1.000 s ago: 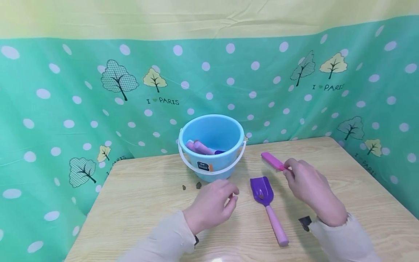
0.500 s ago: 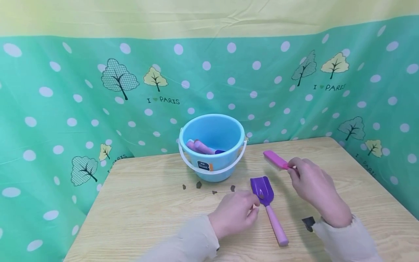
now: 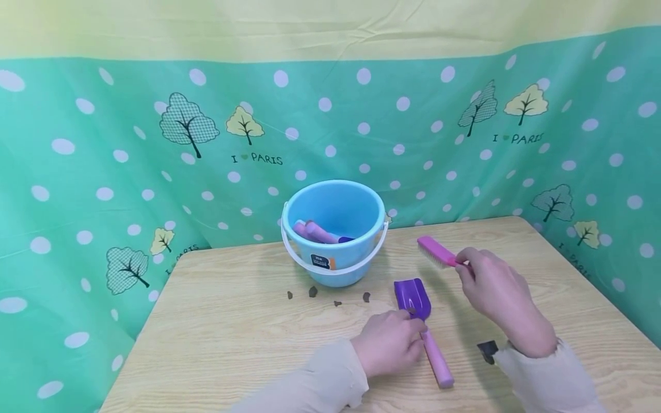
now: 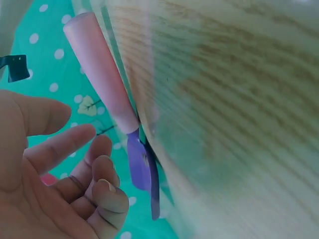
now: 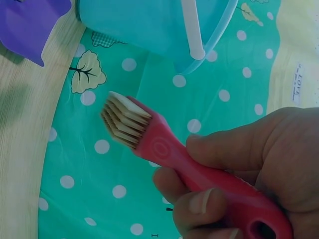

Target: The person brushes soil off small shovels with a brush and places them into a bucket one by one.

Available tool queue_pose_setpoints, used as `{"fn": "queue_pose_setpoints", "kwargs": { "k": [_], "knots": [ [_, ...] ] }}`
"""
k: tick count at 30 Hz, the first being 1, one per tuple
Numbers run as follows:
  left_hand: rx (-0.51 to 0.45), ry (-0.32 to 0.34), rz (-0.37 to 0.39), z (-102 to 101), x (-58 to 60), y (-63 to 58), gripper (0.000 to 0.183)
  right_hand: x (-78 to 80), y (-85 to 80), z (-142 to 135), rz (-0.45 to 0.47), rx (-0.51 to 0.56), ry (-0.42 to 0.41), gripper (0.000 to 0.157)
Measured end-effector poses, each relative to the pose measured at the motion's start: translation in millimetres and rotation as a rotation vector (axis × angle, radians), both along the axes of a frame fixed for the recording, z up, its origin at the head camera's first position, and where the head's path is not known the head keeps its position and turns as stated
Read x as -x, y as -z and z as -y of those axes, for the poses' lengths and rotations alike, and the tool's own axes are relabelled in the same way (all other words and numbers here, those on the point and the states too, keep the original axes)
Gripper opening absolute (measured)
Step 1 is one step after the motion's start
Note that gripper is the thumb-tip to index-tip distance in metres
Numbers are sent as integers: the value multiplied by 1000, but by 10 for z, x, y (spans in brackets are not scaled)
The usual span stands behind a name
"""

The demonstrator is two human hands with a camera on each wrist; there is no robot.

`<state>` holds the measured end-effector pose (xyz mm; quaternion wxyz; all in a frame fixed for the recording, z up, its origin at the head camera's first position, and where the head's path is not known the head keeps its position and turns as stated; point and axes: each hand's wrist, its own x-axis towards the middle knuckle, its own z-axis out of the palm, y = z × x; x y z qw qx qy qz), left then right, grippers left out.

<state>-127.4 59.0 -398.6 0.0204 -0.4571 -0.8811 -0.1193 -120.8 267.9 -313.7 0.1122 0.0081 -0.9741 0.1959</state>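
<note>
A shovel with a purple scoop (image 3: 411,291) and pink handle (image 3: 439,362) lies on the table, and a small dark lump sits in its scoop. Over the neck of this shovel hovers my left hand (image 3: 388,345). The left wrist view shows its fingers (image 4: 107,196) loosely bent beside the shovel, with a gap and nothing held. My right hand (image 3: 493,289) grips a pink brush (image 5: 172,149) by its handle, thumb on one side and fingers curled round the other. The brush's pale bristles (image 5: 122,119) point away from the hand, raised above the table.
Behind the shovel stands a light blue bucket (image 3: 361,246) with a white handle and pink-handled tools (image 3: 320,233) inside. Several dark crumbs (image 3: 312,292) lie on the wooden table (image 3: 217,321) before it. A green dotted curtain (image 3: 206,189) hangs close behind the table.
My left hand has moved right, from in front of the bucket to the shovel, uncovering more crumbs. My right hand, still holding the brush, has shifted only slightly right.
</note>
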Motion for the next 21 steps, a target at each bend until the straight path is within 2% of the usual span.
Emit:
{"fn": "queue_pose_setpoints", "kwargs": {
  "k": [5, 14, 21],
  "knots": [
    [-2, -3, 6, -59, -9, 52, 27, -3, -9, -29, 20, 7, 12, 21],
    [-3, 4, 66, -161, -26, 108, 28, -2, -4, -61, 39, 15, 16, 22],
    [5, -59, 109, -212, -59, 126, 27, 8, -18, -66, 34, 10, 14, 22]
  ]
}}
